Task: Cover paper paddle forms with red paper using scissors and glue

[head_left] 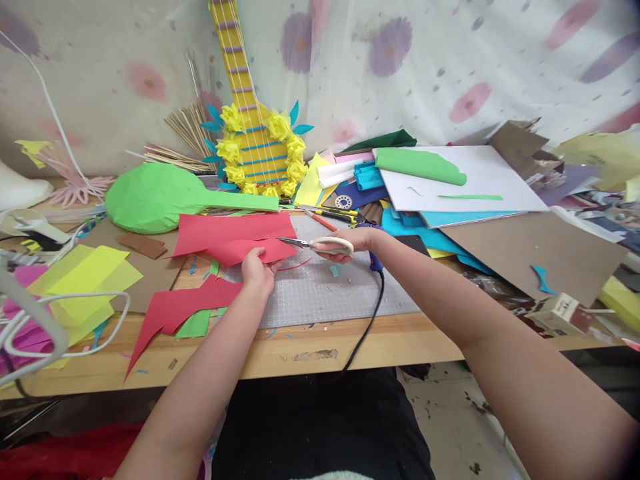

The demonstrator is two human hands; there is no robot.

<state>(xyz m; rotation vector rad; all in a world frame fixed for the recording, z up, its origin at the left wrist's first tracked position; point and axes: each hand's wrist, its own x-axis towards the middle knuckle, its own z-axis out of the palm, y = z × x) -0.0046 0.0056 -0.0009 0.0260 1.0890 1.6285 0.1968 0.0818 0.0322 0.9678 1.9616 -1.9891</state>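
Red paper (235,233) is held by its lower right part in my left hand (261,270), with the thumb on top and the fingers underneath. My right hand (350,243) grips a pair of scissors (335,247) with pale handles. Their blades point left and meet the paper's right edge, near a slit between its upper and lower parts. A thin red strip (296,265) lies on the grey cutting mat (320,300) below the scissors. Another cut red piece (185,303) rests to the left of my left forearm, over green scraps (194,325).
A green paper-covered paddle shape (155,198) lies behind the red paper. Behind it stands a yellow guitar-like craft (260,157) with paper flowers. A glue gun (376,260) and its black cord sit beside my right wrist. Paper and card sheets (525,253) pile up at right.
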